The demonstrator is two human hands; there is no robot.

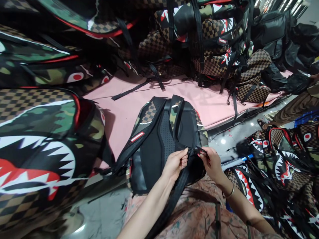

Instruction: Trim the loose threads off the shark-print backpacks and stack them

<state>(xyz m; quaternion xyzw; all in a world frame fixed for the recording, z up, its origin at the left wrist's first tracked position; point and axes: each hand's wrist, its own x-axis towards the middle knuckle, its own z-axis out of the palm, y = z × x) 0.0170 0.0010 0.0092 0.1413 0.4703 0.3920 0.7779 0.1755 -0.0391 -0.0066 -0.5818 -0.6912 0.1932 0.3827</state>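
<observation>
A black backpack (152, 159) with checkered and camouflage sides lies back-panel up at the near edge of the pink tabletop. Its two shoulder straps face me. My left hand (176, 162) is closed on a black strap at its buckle, over the lower right of the back panel. Just to the right, my right hand (210, 161) pinches a small dark object at the same strap; scissors or a strap end, too small to tell. A loose length of strap (179, 186) hangs down beneath my left hand toward my lap.
A large shark-mouth backpack (37, 149) stands at the left. Piled checkered and camouflage bags (216, 43) line the far side of the pink table (119, 122). More shark-print bags (284, 162) lie at the right. A person's trouser leg (294, 108) shows at the right edge.
</observation>
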